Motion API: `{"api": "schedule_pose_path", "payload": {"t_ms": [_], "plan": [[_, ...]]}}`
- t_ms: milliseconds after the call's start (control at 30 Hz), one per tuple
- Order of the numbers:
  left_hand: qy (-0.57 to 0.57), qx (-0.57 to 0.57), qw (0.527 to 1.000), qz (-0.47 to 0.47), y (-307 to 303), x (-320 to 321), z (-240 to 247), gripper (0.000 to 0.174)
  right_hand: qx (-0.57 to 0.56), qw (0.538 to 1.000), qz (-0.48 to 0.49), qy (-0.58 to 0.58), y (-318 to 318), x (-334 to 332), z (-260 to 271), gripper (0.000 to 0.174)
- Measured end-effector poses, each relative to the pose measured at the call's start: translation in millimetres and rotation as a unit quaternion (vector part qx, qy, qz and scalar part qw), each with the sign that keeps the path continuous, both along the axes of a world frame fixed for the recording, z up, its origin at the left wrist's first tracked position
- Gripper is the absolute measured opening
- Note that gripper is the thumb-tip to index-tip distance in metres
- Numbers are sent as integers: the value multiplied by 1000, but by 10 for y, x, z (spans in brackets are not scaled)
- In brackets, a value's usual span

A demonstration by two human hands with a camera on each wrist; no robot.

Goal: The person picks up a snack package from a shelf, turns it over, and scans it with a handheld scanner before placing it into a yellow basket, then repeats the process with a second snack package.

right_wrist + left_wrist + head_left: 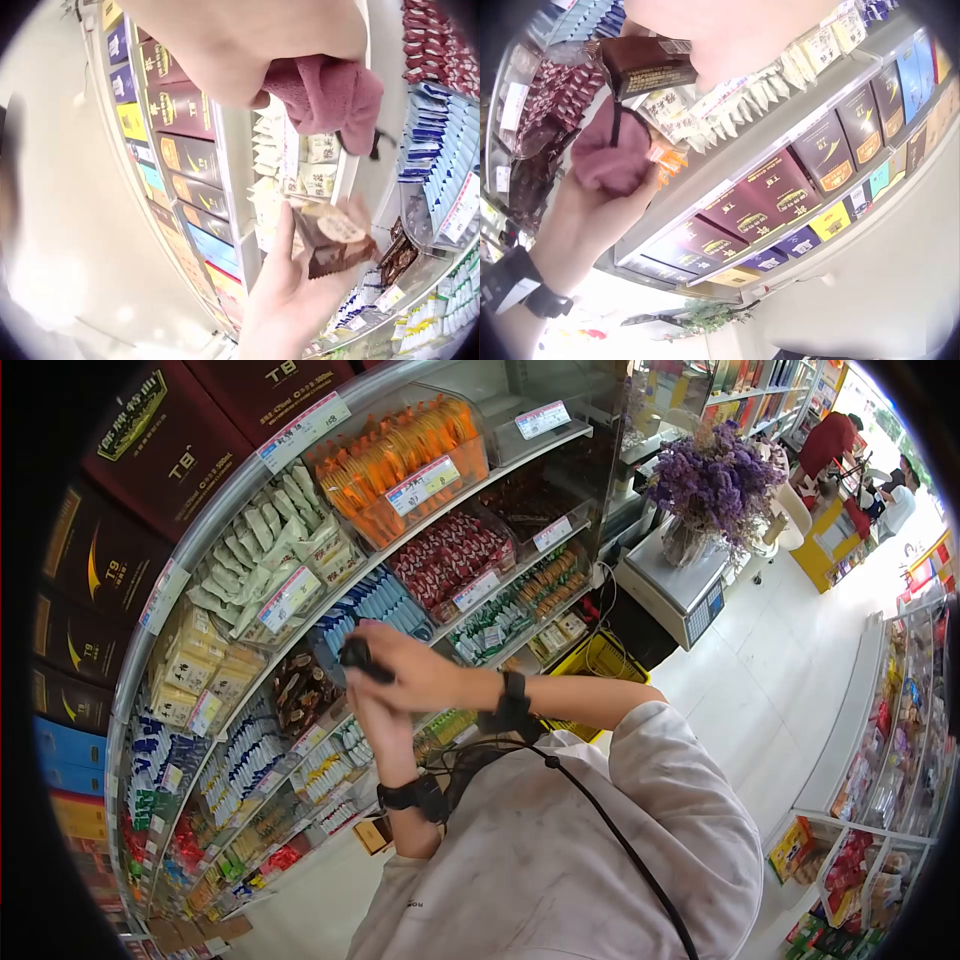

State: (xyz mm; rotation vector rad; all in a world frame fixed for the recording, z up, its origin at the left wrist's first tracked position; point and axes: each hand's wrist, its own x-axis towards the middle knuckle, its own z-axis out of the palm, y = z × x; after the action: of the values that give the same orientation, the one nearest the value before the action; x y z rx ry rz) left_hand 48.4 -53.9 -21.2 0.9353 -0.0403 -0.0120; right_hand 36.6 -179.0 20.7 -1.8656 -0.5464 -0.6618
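My left hand (382,728) holds a brown snack packet (330,240) with a crimped edge, the thumb along one side, as the right wrist view shows. Dark printing covers the packet (652,66) in the left wrist view. A mauve-pink cloth (613,154) with a black strap across it is gripped by my right hand (415,668). Both hands are close together in front of the snack shelves, the right overlapping the left in the head view. There a small black thing (366,660) shows at the right hand's fingers, and the packet is mostly hidden.
Curved shelves hold bins of orange packets (400,460), pale green packets (265,545), red packets (455,560) and blue packets (375,610). Dark boxes (90,570) stand at the left. Purple flowers (715,485) stand on a scale (690,580). A yellow basket (605,660) sits below.
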Motion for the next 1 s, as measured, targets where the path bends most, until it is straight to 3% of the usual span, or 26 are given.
{"api": "schedule_pose_path", "payload": {"t_ms": [33,133,233,367,500,567,633,733,767,833,933,1000], "plan": [[-10,-15,1000,-1,-47,-31,42,46,-46,992,-30,-114,92,-43,-44,51],[-25,-45,998,-44,-92,-38,184,59,-131,990,20,-52,-8,-150,-88,60],[66,-38,995,-63,-92,-43,314,61,-145,987,36,-55,-91,-301,-23,62],[-74,-156,977,-125,-304,-131,118,61,-153,987,9,-46,-114,-211,181,58],[81,-41,994,-65,-264,-218,205,69,-101,995,1,5,-104,-62,219,55],[30,-73,995,-54,-263,-246,215,72,-82,997,-4,3,-42,-37,46,55],[49,-151,986,-59,-182,-261,346,75,-111,993,4,-35,-23,-169,77,58],[80,-184,978,-56,-114,-257,649,72,-183,981,35,-48,-72,-303,159,61],[109,-142,984,-8,-114,-262,720,70,-192,979,44,-59,-95,-325,170,62],[54,-113,991,-50,-99,-241,692,70,-226,968,61,-88,-154,-337,167,65],[76,-203,969,-115,-172,-304,597,69,-242,963,77,-92,-193,-410,249,64],[78,-212,968,-109,-241,-326,591,67,-223,970,79,-64,-216,-420,256,62]]}}
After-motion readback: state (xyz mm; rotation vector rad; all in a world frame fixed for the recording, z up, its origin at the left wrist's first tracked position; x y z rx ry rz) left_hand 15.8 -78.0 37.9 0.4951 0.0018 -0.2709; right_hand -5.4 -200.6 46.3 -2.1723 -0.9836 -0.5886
